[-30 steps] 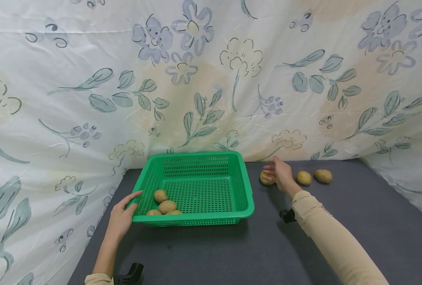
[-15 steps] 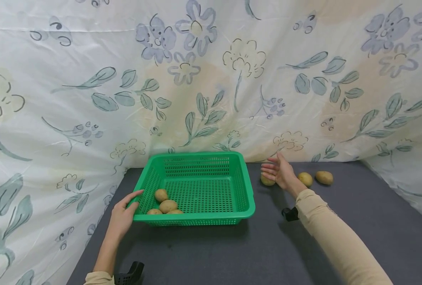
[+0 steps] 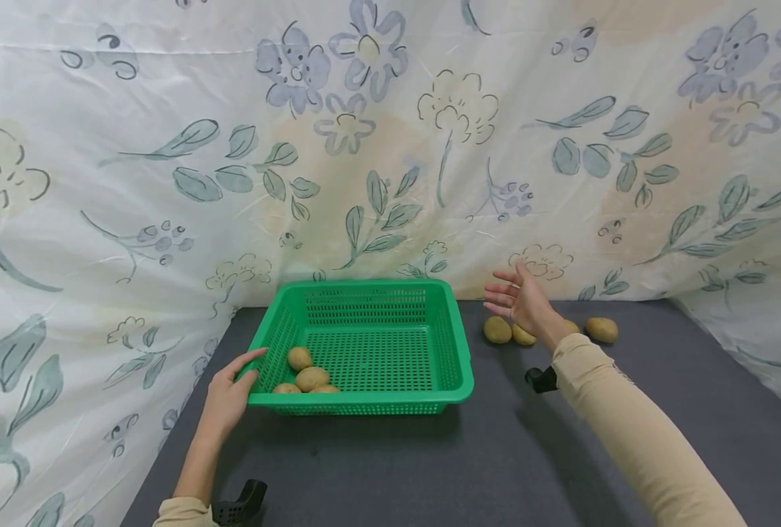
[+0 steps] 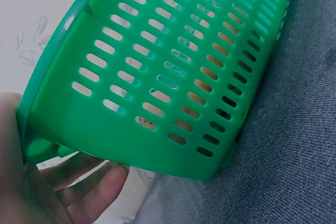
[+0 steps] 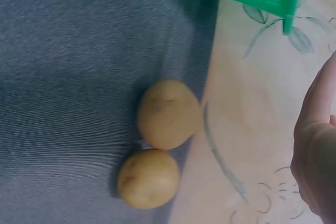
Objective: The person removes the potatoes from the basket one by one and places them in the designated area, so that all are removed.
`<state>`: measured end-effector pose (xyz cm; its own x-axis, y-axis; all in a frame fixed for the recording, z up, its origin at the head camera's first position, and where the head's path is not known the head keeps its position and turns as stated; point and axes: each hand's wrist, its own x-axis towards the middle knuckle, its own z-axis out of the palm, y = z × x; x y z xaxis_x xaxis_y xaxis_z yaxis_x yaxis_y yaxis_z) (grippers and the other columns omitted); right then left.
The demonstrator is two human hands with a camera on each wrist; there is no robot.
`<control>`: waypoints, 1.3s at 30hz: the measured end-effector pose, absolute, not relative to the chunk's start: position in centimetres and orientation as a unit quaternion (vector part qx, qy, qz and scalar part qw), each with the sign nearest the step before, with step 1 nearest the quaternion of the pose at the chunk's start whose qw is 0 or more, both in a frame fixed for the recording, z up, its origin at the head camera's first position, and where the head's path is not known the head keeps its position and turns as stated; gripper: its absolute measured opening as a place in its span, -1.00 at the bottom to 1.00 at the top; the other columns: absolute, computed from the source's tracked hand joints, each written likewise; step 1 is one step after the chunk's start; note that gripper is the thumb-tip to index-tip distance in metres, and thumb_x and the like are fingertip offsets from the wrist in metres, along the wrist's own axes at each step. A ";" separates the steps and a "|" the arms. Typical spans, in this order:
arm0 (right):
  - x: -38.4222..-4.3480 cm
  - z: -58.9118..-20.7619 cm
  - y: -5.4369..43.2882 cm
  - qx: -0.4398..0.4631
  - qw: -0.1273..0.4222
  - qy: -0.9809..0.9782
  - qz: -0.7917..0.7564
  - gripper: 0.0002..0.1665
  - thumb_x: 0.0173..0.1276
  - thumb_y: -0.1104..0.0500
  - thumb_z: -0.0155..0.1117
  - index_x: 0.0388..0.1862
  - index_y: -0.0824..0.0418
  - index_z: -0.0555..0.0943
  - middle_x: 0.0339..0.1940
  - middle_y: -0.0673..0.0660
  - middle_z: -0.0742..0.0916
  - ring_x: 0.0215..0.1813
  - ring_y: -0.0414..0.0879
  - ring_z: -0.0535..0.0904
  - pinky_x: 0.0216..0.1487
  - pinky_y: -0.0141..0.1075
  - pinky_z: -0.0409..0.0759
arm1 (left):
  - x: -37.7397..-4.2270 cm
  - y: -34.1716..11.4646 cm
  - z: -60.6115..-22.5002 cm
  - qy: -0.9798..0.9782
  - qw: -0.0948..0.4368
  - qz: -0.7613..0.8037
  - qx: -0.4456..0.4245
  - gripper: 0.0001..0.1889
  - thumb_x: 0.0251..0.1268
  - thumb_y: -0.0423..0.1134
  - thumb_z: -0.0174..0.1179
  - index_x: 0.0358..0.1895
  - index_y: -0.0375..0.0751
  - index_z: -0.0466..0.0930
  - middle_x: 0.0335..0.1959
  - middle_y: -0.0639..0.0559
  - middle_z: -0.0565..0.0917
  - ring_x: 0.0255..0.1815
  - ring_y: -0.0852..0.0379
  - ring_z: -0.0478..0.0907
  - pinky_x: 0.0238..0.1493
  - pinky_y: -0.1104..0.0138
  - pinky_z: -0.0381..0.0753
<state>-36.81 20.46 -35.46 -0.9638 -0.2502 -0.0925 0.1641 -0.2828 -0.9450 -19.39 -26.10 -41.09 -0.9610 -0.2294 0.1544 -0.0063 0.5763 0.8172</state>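
Floral cloth (image 3: 232, 146) is hanging beyond both sets of fingers, and dark table fabric (image 3: 364, 468) is lying below them. Left hand (image 3: 228, 391): thumb and forefinger are straddling the near left corner of the green basket (image 3: 390, 397), holding the rim between them. Basket potatoes (image 3: 312, 378), four visible, are clustering just to the right of those fingers. Right hand (image 3: 525, 301): fingers are extending straight, slightly spread, thumb raised, pinching nothing. Just below its fingertips, a near potato (image 3: 497, 330) and its neighbour (image 3: 523, 335) are sitting side by side, seemingly touching; behind the fingers, a half-hidden potato (image 3: 570, 326) is showing past the wrist and an outer potato (image 3: 602, 330) is lying farther out. Risks, judged: a glancing touch from the right fingertips is liable to be rolling the pair apart or toward the cloth; a low sleeve (image 3: 627, 410) could be nudging the half-hidden one; and left fingers lifting only their corner could be tipping the basket, sending its potatoes sliding away from that hand.
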 end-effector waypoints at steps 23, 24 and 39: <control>-36.3 -32.9 15.3 -0.116 0.160 0.629 -0.752 -0.09 0.48 -0.34 -0.41 0.51 0.31 0.03 0.28 0.37 0.32 0.32 0.29 0.21 0.07 -0.08 0.50 | -19.4 -26.3 -41.7 -0.873 0.135 -0.465 0.050 -0.59 0.48 -0.26 -0.13 0.34 -0.08 0.40 0.11 -0.26 0.45 -0.81 0.26 0.01 -0.67 0.32 0.25; -36.2 -33.0 15.0 -0.119 0.163 0.628 -0.751 -0.09 0.47 -0.34 -0.40 0.51 0.30 0.04 0.30 0.38 0.30 0.32 0.30 0.21 0.05 -0.09 0.51 | -19.4 -26.3 -41.8 -0.873 0.136 -0.466 0.050 -0.59 0.48 -0.26 -0.13 0.34 -0.08 0.41 0.11 -0.26 0.45 -0.81 0.26 0.01 -0.66 0.32 0.25; -36.0 -32.9 10.9 -0.146 0.208 0.652 -0.714 -0.10 0.47 -0.36 -0.41 0.51 0.26 0.08 0.31 0.38 0.33 0.27 0.27 0.28 0.10 0.01 0.46 | -19.4 -26.5 -41.6 -0.873 0.131 -0.467 0.055 -0.58 0.47 -0.28 -0.13 0.34 -0.08 0.41 0.11 -0.25 0.44 -0.79 0.25 0.01 -0.64 0.30 0.26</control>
<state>-36.04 10.87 -32.88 -0.8705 -0.4881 -0.0634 0.1071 -0.0621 -0.9923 -19.38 -26.45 -41.58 -0.9593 -0.2192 0.1778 0.0265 0.5575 0.8297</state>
